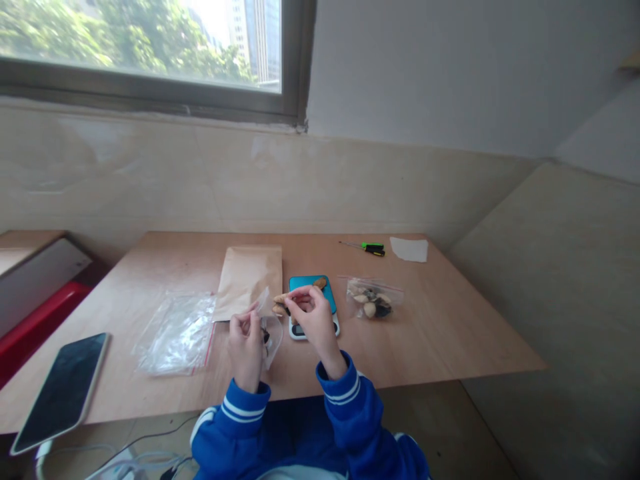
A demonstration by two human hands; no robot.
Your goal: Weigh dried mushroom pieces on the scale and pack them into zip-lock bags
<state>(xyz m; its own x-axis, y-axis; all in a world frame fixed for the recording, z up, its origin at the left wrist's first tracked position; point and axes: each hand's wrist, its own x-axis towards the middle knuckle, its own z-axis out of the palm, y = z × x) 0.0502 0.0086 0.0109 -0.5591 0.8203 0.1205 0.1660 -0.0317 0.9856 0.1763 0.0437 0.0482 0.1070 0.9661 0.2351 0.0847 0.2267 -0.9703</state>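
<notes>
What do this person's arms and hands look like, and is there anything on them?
Both arms are in blue: the left sleeve and right sleeve have white stripes near the cuffs, with more white further up. The left hand and right hand are bare, without gloves. No watch shows on either wrist.

The flat, clear plastic bags [175, 333] are shining, glossy and crinkled; the tan rectangular paper pouch [250, 277] is looking matt. The light-brown wood-grained tabletop [450, 333] is appearing smooth, the blue white-striped cloth sleeves [353, 407] are looking matt.
</notes>
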